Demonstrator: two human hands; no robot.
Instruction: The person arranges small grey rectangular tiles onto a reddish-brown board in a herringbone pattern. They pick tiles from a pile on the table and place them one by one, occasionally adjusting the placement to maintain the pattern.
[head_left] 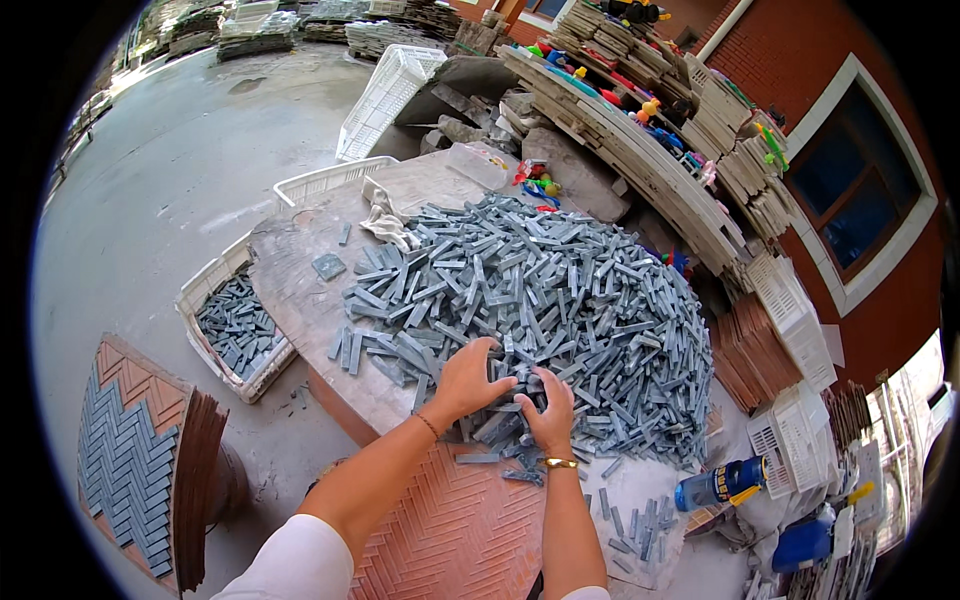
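A large heap of small grey stone strips (580,290) covers the table in front of me. At the heap's near edge, my left hand (468,382) and my right hand (550,412) face each other with curled fingers. Between them they clasp a small bunch of the strips, partly hidden by the fingers and thumbs. Just below lies a reddish mould board (440,530) with a herringbone pattern of slots. A few loose strips (520,474) rest on its upper edge, under my right hand.
A white crate (262,385) of smaller grey pieces stands left of the table. Farther left, a stack of boards (195,480) carries a herringbone panel part-filled with grey strips. A blue bottle (718,484) lies at right. A cloth (388,215) and a square tile (328,266) sit beyond the heap's left side.
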